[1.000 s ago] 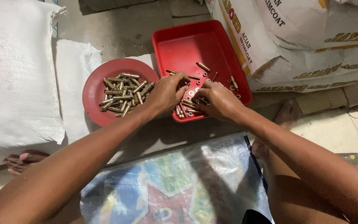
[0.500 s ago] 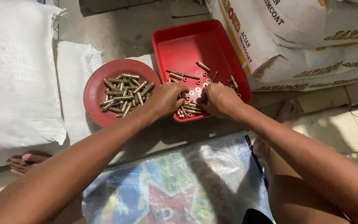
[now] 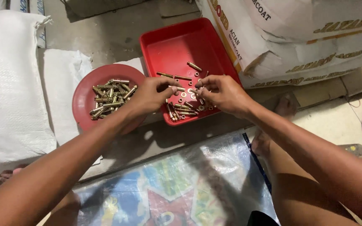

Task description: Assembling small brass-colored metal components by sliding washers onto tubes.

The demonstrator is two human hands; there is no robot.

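At the far left lies a white woven sack (image 3: 9, 83) on the concrete floor (image 3: 118, 33), and just right of it sits a round red plate (image 3: 84, 98) heaped with brass-coloured bolts (image 3: 110, 95), long and slim, piled crosswise.

The left hand (image 3: 149, 94) has lifted since half a second ago: then it lay lower, over the near edge of the red tray (image 3: 177, 46); now it hangs between plate and tray, with its fingers (image 3: 168, 86) pinched narrow on what looks like a small bolt or washer, though the piece itself is too small to make out. The right hand (image 3: 223, 93) has risen likewise and closed in on the left, so the two sets of fingertips nearly meet above the tray's near half. Its fingers (image 3: 202, 83) are curled tight around a small part, which I cannot identify. Hands brought together this way suggest that pieces are being joined, as a judgement only.

In the tray, loose bolts and ring washers (image 3: 185, 106) lie scattered, thickest at the near edge, with a few single bolts farther back. To the right stand large printed paper sacks (image 3: 298, 37), touching the tray's right wall. Near the person, a colourful plastic sheet (image 3: 168, 184) covers the floor.
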